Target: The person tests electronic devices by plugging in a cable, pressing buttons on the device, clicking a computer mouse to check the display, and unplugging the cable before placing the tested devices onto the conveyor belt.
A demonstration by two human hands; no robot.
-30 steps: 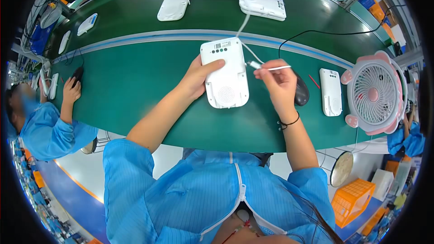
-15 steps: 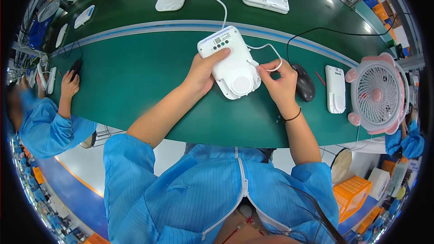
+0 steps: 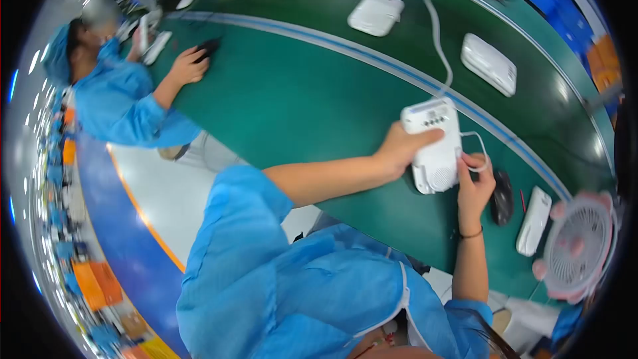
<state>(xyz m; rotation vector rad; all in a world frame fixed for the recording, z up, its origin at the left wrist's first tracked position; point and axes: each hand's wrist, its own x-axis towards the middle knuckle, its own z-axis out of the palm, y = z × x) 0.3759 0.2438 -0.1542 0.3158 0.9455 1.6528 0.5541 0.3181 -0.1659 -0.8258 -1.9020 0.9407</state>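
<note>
A white plastic device with a round speaker grille near its lower end is held over the green table, its labelled face toward me. My left hand grips it from the left side, thumb lying across the face below a row of dark dots. At the device's right edge, my right hand pinches a thin white cable, which loops round from behind the device. Whether the cable's end sits in the device is hidden by my fingers. A black computer mouse lies just right of my right hand.
Another white device and a pink-and-white fan stand at the right. Beyond the rail lie more white devices. A thick white cable runs down from the top. A co-worker in blue sits at the left, one hand on a dark object.
My view has swung left and tilted, so the table and device appear further right and the co-worker shows more fully. Both hands keep their hold on the device and cable.
</note>
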